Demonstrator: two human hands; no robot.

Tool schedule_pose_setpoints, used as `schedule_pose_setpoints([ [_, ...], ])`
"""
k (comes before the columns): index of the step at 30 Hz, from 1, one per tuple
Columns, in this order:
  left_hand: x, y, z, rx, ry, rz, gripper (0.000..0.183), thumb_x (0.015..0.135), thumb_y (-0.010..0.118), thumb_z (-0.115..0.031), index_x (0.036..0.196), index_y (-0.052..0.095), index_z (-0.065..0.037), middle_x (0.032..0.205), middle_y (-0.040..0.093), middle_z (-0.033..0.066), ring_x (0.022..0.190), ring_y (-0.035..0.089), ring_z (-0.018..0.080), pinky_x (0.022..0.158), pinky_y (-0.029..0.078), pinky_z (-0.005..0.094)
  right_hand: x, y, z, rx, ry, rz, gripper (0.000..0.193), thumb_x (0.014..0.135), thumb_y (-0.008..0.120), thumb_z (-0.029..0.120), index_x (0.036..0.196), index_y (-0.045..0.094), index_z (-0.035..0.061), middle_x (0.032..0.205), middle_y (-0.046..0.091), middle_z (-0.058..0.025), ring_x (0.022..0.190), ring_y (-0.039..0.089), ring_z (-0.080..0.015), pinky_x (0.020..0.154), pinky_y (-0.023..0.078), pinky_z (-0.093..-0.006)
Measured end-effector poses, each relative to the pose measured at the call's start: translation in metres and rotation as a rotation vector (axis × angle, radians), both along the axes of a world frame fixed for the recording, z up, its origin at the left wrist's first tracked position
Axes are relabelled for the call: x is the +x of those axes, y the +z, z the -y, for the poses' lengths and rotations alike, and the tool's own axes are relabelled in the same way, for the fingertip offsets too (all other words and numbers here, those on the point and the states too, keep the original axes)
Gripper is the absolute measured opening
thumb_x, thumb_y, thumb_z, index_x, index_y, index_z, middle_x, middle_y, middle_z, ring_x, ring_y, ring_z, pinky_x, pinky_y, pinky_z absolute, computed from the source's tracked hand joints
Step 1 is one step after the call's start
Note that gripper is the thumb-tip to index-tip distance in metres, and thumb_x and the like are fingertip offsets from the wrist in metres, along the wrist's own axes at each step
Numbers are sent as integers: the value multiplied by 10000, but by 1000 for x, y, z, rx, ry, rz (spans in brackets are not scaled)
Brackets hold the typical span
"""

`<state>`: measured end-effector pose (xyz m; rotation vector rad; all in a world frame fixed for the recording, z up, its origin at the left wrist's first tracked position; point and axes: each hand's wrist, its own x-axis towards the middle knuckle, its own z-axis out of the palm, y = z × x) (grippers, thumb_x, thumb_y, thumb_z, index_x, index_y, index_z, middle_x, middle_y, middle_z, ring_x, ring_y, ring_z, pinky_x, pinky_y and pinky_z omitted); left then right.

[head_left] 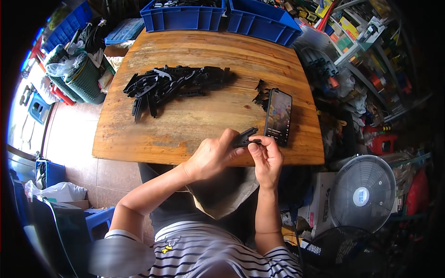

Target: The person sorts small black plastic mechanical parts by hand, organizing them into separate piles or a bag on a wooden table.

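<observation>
At the far edge of the wooden desk (pixel 222 51) stand 2 blue bins (pixel 183 21). Over the near edge, the left hand (pixel 208 155) has its fingers clamped on a black part (pixel 244 138); the right hand (pixel 267 164) pinches its right end. A pile of black pieces (pixel 174 83) and a phone (pixel 279 116) (screen lit) lie farther in.

1. We see a worn wooden table (pixel 241 104), patchy and rough-looking.
2. Our held piece (pixel 242 138) looks like plastic, as do the heaped pieces (pixel 171 81) far left.
3. We notice a glossy phone screen (pixel 280 113) on the right.
4. Far bins (pixel 183 19): smooth plastic.
5. Our near shirt (pixel 204 238): matt cloth.
</observation>
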<state>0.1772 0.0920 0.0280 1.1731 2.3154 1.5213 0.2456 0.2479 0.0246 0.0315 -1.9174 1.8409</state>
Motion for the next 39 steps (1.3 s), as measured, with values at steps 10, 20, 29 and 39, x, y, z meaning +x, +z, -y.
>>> schedule_pose_setpoints([
  [10, 4, -6, 10, 22, -51, 90, 319, 910, 576, -259, 1058, 489, 10, 705, 562, 166, 627, 583, 314, 578, 445, 349, -3, -8, 1, -251, 148, 62, 405, 774, 753, 109, 1086, 523, -11, 985, 607, -68, 894, 583, -120, 807, 486, -260],
  [20, 12, -11, 21, 224, -71, -28, 302, 853, 631, -259, 965, 549, 9, 698, 577, 187, 648, 600, 371, 573, 475, 398, 3, -3, 13, -338, 225, 69, 305, 767, 752, 96, 978, 552, 2, 859, 617, -53, 779, 583, -103, 734, 487, -232],
  [29, -67, 15, 46, -214, 107, -352, 220, 864, 586, -192, 986, 585, -8, 925, 555, 158, 873, 564, 315, 743, 475, 393, 25, 3, -2, 561, 408, 192, 256, 744, 767, 175, 914, 635, 36, 785, 632, -73, 680, 612, -168, 612, 476, -284],
  [39, -125, -23, 43, -506, 273, -756, 120, 744, 539, -24, 864, 531, -20, 869, 513, 126, 848, 529, 289, 718, 482, 375, -135, 25, -29, 1250, -297, 81, 194, 889, 522, 98, 987, 607, -46, 1002, 596, -196, 995, 520, -335, 878, 416, -399],
])
